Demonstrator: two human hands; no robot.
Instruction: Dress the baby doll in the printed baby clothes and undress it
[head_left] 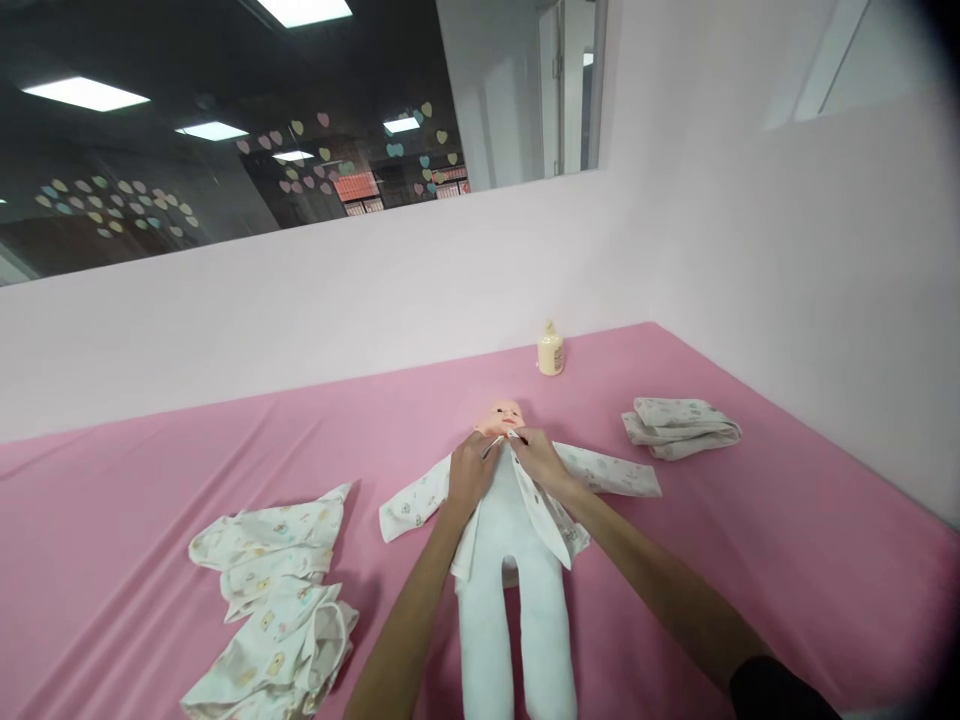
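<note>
A baby doll (511, 530) with a white cloth body lies on its back, its head away from me. It wears a white patterned baby jacket (421, 500), which hangs apart down the front with both sleeves spread outward. Just below the doll's chin, my left hand (474, 468) pinches one collar edge of the jacket. My right hand (541, 460) pinches the opposite collar edge, close beside the left. The doll's hands do not show at the sleeve ends.
A crumpled patterned baby garment (277, 610) lies to the left on the pink sheet (135, 540). To the right is a folded patterned cloth (681, 428). Near the wall stands a cream pump bottle (550, 352). A dark window or mirror (225, 120) spans the wall above.
</note>
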